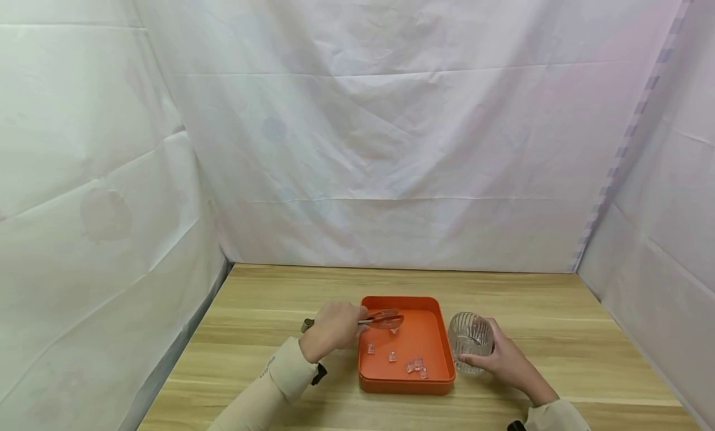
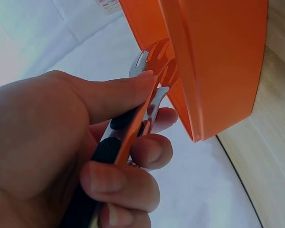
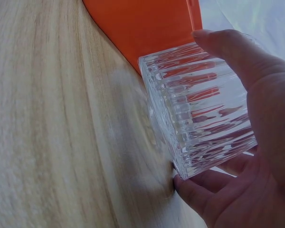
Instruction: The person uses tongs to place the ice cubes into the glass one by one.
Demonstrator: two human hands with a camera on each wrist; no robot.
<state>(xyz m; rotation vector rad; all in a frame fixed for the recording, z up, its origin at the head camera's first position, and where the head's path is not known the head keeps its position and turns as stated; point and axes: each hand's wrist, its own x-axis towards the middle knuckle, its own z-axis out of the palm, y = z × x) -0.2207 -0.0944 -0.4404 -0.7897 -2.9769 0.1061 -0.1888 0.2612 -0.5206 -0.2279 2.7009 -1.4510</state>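
My left hand (image 1: pixel 335 326) grips a pair of metal tongs (image 1: pixel 386 319) by its dark handles, thumb on one side and fingers curled round the other. Their slotted ends (image 2: pixel 139 64) reach over the left wall of an orange tray (image 1: pixel 406 387). A clear cube (image 1: pixel 394 331) lies just under the tong ends. More clear cubes (image 1: pixel 416 365) are scattered in the tray, several of them bunched near its front right. At the tray's right side my right hand (image 1: pixel 505 359) holds a ribbed clear glass (image 3: pixel 199 104), thumb and fingers round its wall and its base close to the table.
The wood-grain table (image 1: pixel 268 331) runs back to a white cloth (image 1: pixel 391 139). White sheets (image 1: pixel 84 201) also hang at the left and right. A dark band shows at each wrist.
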